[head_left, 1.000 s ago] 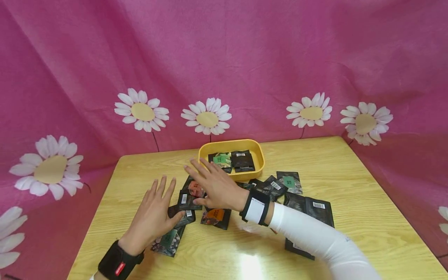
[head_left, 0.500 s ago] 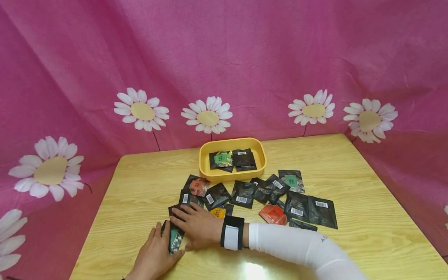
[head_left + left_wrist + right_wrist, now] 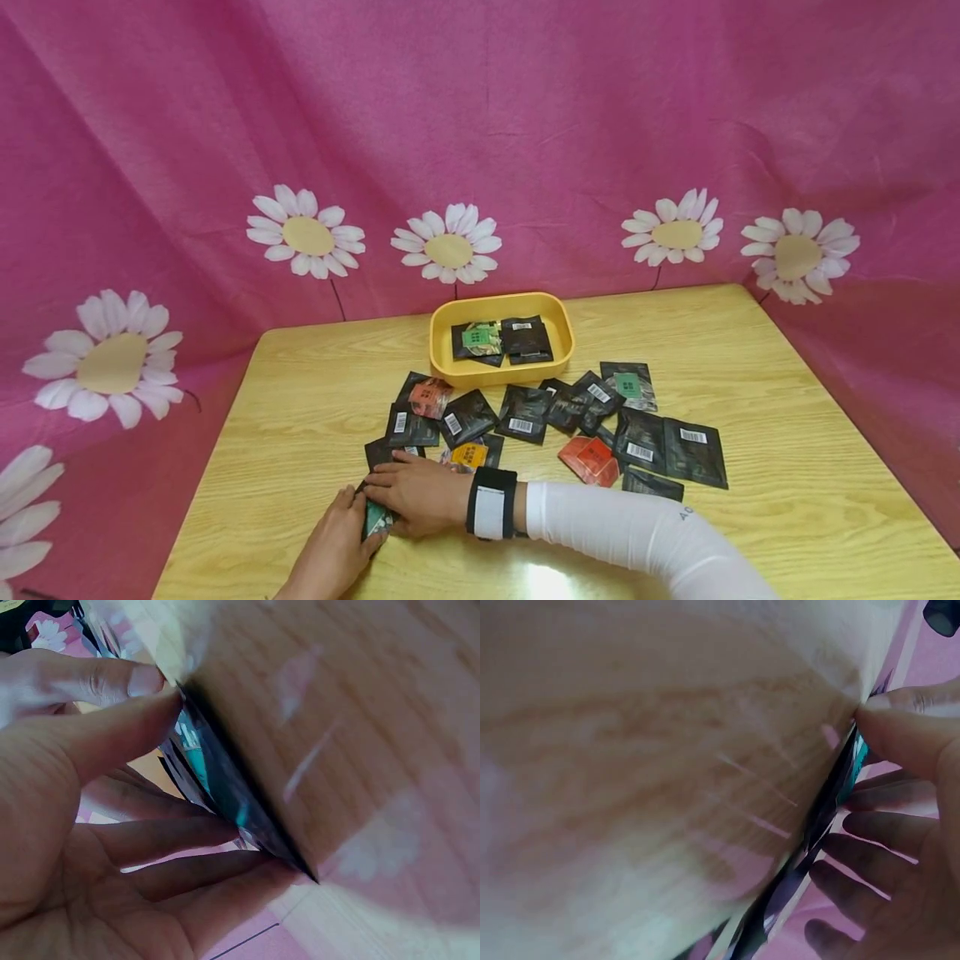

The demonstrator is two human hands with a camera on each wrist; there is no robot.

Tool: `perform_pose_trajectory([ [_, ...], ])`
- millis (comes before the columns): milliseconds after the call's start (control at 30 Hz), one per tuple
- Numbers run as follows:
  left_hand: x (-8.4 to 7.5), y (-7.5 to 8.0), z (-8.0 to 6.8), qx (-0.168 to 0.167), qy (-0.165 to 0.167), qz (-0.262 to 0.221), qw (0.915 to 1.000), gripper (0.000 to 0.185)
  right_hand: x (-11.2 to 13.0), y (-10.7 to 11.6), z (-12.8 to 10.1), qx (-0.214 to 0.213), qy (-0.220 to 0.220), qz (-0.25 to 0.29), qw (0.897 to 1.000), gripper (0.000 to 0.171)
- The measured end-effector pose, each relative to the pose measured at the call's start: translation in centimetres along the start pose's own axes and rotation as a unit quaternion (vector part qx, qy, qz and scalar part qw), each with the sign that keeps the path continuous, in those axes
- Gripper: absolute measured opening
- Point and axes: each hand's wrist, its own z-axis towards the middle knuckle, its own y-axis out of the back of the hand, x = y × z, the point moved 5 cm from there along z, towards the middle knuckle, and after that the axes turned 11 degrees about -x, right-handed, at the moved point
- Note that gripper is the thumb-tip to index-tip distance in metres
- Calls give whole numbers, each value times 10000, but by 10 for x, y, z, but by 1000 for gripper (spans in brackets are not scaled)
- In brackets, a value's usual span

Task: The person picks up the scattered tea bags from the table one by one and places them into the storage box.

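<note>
A black packet with a teal label [image 3: 377, 518] lies low on the left side of the table, between my two hands. Its left side is held by my left hand [image 3: 332, 540]; in the left wrist view, the thumb is at one corner of the packet [image 3: 234, 789] and the fingers reach its far edge. From the right, my right hand [image 3: 429, 492] lies palm down over part of it. The right wrist view has that thumb near the packet's corner and the fairly straight fingers [image 3: 862, 859] along its edge.
A yellow tray [image 3: 442, 372] at the back holds several packets. More black packets lie before it, among them an orange-labelled one [image 3: 468, 456], a red one [image 3: 590, 461] and a green-labelled one [image 3: 628, 385]. A pink flowered cloth [image 3: 525, 150] hangs behind the table.
Both hands were raised and apart, the right one near the tray. They have come down together at the teal-labelled packet, and the right hand has since moved slightly closer to the left.
</note>
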Motion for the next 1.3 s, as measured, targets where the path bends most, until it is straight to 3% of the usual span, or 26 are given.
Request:
perform_pose_trajectory([
  [133,-2,-1,-4,-125,-57,-51,9999,64,2,2,1,-131,109,-13,9999,51],
  [400,-3,2,-11,-1255,-697,111,9896,35,4,0,5,-549,131,-62,9984,32],
  [600,-3,8,-10,-1496,-613,-186,9867,15,5,6,4,-1135,180,-434,9924,15],
  [767,-11,27,-10,-1843,-668,-507,9793,6,0,27,-1,-1682,177,-597,9838,11],
  [933,-25,51,-5,-2398,-986,-483,9646,6,-15,53,-8,-2139,-39,-245,9765,12],
  [1033,-37,66,5,-2732,-1424,-258,9510,7,-27,70,-14,-2345,-131,-332,9715,14],
  [1300,-80,98,54,-3199,-2661,193,9091,12,-81,112,-32,-2673,-695,-526,9597,18],
])
